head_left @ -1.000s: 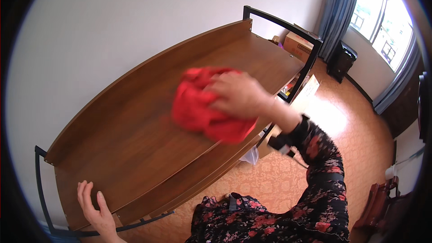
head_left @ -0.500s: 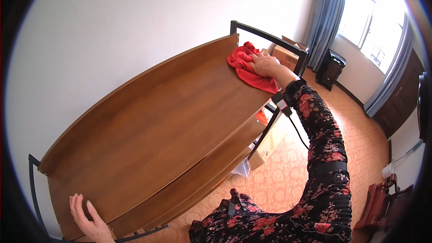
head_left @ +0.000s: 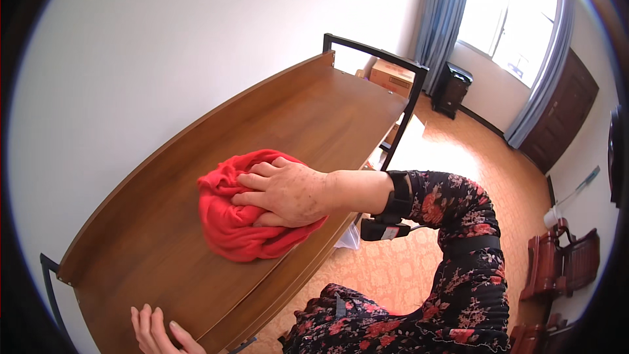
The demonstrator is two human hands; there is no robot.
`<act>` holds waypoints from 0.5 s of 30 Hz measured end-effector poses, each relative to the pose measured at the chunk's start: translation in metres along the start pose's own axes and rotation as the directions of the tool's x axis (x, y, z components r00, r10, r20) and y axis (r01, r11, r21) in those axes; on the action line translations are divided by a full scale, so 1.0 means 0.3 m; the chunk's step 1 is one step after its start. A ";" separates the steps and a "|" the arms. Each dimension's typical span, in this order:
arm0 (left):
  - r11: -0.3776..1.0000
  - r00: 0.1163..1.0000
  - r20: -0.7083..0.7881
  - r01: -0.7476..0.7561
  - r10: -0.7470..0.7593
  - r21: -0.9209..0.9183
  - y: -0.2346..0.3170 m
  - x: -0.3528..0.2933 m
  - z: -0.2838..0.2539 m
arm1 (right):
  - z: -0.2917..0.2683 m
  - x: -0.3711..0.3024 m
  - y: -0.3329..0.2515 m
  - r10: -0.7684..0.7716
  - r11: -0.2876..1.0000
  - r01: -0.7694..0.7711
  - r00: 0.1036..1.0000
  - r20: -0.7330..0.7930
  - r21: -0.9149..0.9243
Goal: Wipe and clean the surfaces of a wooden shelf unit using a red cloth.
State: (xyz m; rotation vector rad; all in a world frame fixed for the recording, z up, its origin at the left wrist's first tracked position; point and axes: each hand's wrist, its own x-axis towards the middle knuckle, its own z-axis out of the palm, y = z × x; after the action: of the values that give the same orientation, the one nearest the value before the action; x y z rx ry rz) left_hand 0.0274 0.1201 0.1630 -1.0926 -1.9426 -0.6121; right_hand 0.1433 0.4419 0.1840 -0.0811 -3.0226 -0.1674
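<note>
A crumpled red cloth [head_left: 226, 223] lies on the brown wooden shelf board [head_left: 151, 216], near its middle. My right hand [head_left: 285, 190] is over the cloth, pressing it against the board, its fingers partly spread and gripping into the folds. At the lower left my left hand [head_left: 160, 334] rests at the near edge of the board, open, with its fingers stretched out and nothing in them. The picture's lower rim cuts off part of that hand.
A raised back lip [head_left: 196, 120] runs along the board by the white wall. Black metal frames stand at both ends, the right one [head_left: 380, 48] rising above the board. Beyond it are a cardboard box [head_left: 392, 78] and a black cabinet [head_left: 452, 90]. A dark red wooden chair [head_left: 557, 262] stands at right.
My right hand has drawn the red cloth from the far right end of the board leftward and nearer, to its middle. My left hand has shifted slightly right and down in the picture.
</note>
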 end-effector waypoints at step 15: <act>0.996 0.989 0.125 -0.086 0.081 0.029 0.148 -0.088 -0.025 | 0.009 0.113 0.146 0.476 0.870 -0.493 0.843 0.249 0.004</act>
State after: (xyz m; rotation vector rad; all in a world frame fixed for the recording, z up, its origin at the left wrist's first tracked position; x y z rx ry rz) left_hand 0.0765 0.1249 0.1462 -1.2090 -1.9939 -0.4738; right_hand 0.1120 0.4873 0.1901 -0.9162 -3.1116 -0.0053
